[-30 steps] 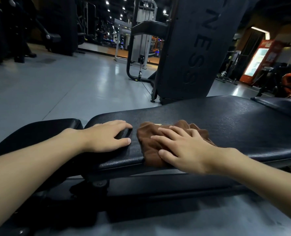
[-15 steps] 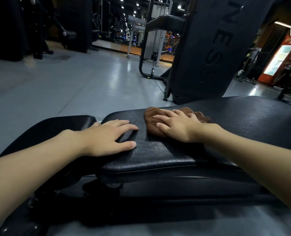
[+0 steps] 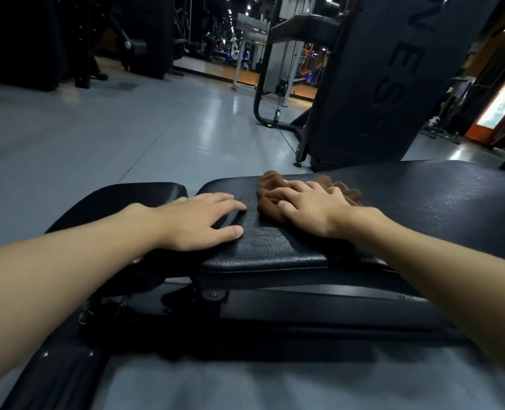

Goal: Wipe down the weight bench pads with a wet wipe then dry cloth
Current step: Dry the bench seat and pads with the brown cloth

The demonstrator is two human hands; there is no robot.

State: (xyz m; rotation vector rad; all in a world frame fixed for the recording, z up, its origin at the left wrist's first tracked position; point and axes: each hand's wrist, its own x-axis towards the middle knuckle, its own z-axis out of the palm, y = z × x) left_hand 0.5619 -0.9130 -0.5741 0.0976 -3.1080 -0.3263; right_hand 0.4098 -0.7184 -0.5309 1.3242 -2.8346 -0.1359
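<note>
A long black padded bench back pad (image 3: 422, 208) runs from the centre to the right. A smaller black seat pad (image 3: 121, 199) adjoins it on the left. My right hand (image 3: 313, 208) presses flat on a crumpled brown cloth (image 3: 267, 196) near the pad's far edge, fingers spread over it. My left hand (image 3: 198, 223) lies flat and empty on the left end of the back pad, by the gap between the pads. No wet wipe shows.
The bench's black frame (image 3: 274, 318) lies below the pads. A tall dark machine column (image 3: 378, 84) stands just behind the bench. A cable station (image 3: 277, 69) and a lit red vending machine (image 3: 502, 105) stand farther off on the grey floor (image 3: 127, 128).
My right hand has pushed the brown cloth away from me, from the pad's near edge to its far edge. My left hand has stayed planted.
</note>
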